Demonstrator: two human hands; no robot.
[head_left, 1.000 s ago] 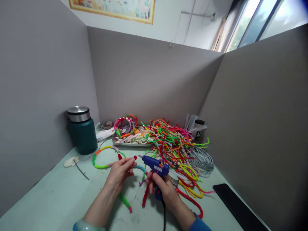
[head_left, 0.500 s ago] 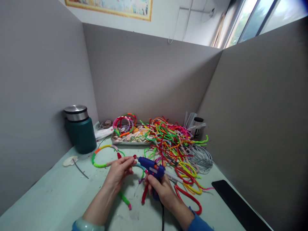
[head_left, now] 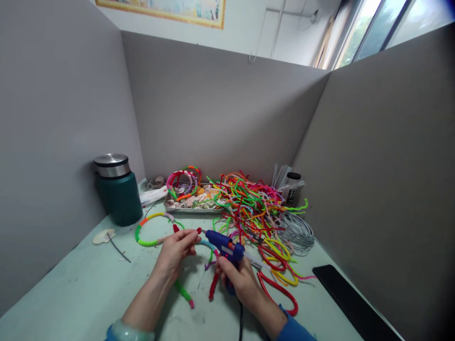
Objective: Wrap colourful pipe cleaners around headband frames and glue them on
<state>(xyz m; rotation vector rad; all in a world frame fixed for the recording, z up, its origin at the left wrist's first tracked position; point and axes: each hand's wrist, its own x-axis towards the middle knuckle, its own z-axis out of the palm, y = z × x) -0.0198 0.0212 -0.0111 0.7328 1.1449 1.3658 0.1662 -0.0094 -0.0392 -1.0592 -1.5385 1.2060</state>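
- Glue gun [head_left: 221,242], blue, sits in your right hand [head_left: 241,278] above the table [head_left: 81,293]; your fingers wrap its handle, and a black cord [head_left: 241,318] hangs below it.
- Your left hand [head_left: 173,254] pinches a small red piece [head_left: 199,230], its fingertips close together; the nozzle points right at that piece, though you cannot tell whether they touch.
- Near your hands, a green strip [head_left: 183,291] with a pink end and a red strip [head_left: 213,286] show.
- Past your left hand, partly hidden by it, is a multicoloured ring [head_left: 145,243]; a dark green bottle [head_left: 121,196] stands further left.
- To your right, a coil of grey wire [head_left: 300,235] lies beside heaped pipe cleaners [head_left: 245,199].
- Farther back, a metal tray [head_left: 194,211] holds more rings.
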